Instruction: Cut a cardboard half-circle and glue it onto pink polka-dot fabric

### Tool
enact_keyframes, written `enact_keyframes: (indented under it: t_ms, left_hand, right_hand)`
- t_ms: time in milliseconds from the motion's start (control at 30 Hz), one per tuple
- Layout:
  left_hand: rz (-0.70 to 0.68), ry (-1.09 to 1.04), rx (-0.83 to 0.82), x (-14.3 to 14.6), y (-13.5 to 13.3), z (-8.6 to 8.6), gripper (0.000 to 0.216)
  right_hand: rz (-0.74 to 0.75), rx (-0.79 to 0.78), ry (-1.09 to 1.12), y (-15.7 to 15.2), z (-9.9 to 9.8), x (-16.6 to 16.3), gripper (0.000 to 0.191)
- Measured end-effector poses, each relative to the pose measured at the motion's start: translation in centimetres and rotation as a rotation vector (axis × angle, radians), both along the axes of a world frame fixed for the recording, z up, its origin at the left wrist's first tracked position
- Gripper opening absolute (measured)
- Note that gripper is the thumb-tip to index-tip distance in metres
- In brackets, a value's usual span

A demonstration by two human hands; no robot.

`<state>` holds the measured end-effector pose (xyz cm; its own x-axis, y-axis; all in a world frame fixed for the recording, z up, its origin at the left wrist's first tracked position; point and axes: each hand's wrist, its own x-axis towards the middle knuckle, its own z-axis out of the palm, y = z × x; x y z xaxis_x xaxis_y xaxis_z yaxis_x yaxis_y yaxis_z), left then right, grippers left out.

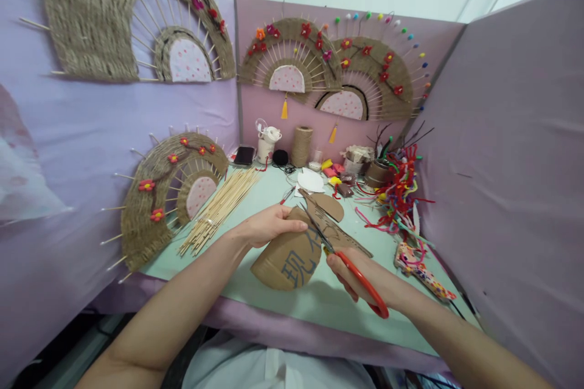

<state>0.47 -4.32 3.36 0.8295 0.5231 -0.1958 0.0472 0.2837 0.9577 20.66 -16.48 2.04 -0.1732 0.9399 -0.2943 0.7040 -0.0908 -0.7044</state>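
Note:
My left hand (278, 225) pinches a rounded piece of brown cardboard (287, 258) by its upper edge, thumb on top. Blue handwritten characters mark its face. Red-handled scissors (360, 279) are gripped in my right hand (349, 267), their blades pointing up and left along the cardboard's right edge. Just beyond the blades, a narrower cardboard strip (340, 234) with dark markings extends to the right; whether it is still joined to the rounded piece I cannot tell. Behind that, another rounded cardboard piece (329, 206) rests on the table.
Bamboo sticks (221, 209) lie left on the green table. At the back stand a twine spool (301, 146) and a white pot (267, 149). A pile of coloured pipe cleaners (401, 188) and a patterned glue gun (422, 270) lie right. Woven fans (292, 36) hang on the panels.

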Motion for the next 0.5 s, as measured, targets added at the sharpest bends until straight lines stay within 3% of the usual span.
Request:
enact_keyframes:
  t_ms: [267, 500]
  left_hand:
    - [-0.016, 0.009, -0.002, -0.1, 0.2, -0.2, 0.04]
    - [0.002, 0.024, -0.009, 0.0, 0.4, -0.5, 0.041]
  right_hand:
    - [-0.044, 0.027, -0.069, -0.3, 0.7, -0.5, 0.041]
    - [-0.016, 0.238, -0.191, 0.9, -1.0, 0.5, 0.04]
